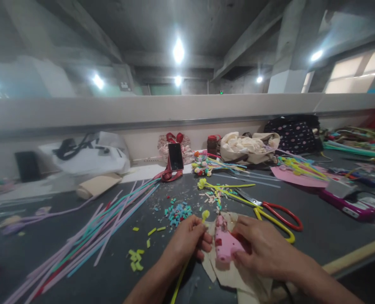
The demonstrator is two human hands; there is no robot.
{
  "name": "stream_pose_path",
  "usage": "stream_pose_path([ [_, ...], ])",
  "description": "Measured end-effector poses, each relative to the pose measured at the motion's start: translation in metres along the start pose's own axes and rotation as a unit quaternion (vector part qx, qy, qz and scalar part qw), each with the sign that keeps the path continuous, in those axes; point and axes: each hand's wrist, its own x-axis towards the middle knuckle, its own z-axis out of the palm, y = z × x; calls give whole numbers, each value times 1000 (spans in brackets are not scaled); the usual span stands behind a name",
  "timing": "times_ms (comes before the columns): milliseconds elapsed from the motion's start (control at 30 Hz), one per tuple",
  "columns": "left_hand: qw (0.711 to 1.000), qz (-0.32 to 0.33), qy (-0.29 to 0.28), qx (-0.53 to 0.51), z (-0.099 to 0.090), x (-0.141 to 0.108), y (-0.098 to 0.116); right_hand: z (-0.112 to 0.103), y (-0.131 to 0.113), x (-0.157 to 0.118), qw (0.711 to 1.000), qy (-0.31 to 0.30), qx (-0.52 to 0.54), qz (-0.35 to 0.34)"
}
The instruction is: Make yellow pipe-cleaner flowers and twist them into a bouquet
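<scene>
A pink glue gun (224, 245) lies over beige paper (214, 270), its nozzle pointing away from me; my right hand (257, 242) is closed round its right side. My left hand (190, 238) is closed beside it, pinching a yellow stem (180, 282) topped by a small yellow flower-like head (205, 215). Beyond the hands are blue cut pieces (178, 213), pale cut pieces (217, 195) and a finished-looking yellow stem with a head (202, 183). Yellow-green cut pieces (135, 259) lie to the left.
Red-handled scissors (280, 214) lie at the right, partly over a bent yellow stem. Long coloured stems (92, 236) spread over the left. A phone (175, 157) stands at the back, near a bundle of flowers (203, 164). A purple device (347, 204) sits far right.
</scene>
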Motion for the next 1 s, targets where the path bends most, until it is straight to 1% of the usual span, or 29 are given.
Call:
stream_pose_path([
  [67,1000,1,0,2,1,-1,1,-5,7,2,995,-8,93,22],
  [100,1000,3,2,2,1,-2,1,-8,13,4,985,-17,167,37],
  [133,1000,4,4,2,1,-2,1,-10,19,5,966,-26,251,55],
  [200,1000,5,9,2,1,-2,1,-14,34,8,908,-41,407,89],
  [233,1000,4,11,2,1,-2,1,-15,41,9,883,-40,456,102],
  [267,1000,2,11,1,1,-2,1,-17,47,10,865,-36,489,111],
  [300,1000,-1,10,0,1,-1,0,-18,51,11,854,-27,507,117],
  [333,1000,-2,9,-2,1,0,0,-19,54,11,850,-14,514,116],
  [367,1000,-2,7,-5,1,0,-1,-20,54,10,839,5,531,115],
  [400,1000,-1,6,-9,1,1,-1,-21,53,9,820,28,559,116],
  [433,1000,-1,5,-11,2,1,-1,-22,50,8,795,52,594,115],
  [500,1000,1,7,-25,2,2,0,-23,41,5,728,93,669,115],
  [533,999,3,10,-40,2,1,2,-22,35,4,702,97,696,115],
  [567,998,5,16,-59,1,0,4,-21,29,3,688,89,711,116],
  [600,996,9,20,-82,0,-2,6,-19,24,2,689,68,712,115],
  [633,994,15,24,-105,-1,-4,9,-16,19,1,698,45,706,112],
  [700,989,33,30,-138,-3,-9,14,-10,11,1,719,11,687,102],
  [733,988,44,30,-145,-4,-11,15,-7,7,0,730,4,676,99],
  [800,987,61,34,-148,-4,-14,18,0,0,-1,749,9,654,104],
  [867,986,66,37,-151,-5,-15,18,6,-4,-4,764,25,632,125],
  [933,984,67,38,-163,-5,-15,18,11,-6,-6,772,33,618,145],
  [1000,982,72,40,-171,-5,-14,17,13,-6,-6,776,23,612,150],
])
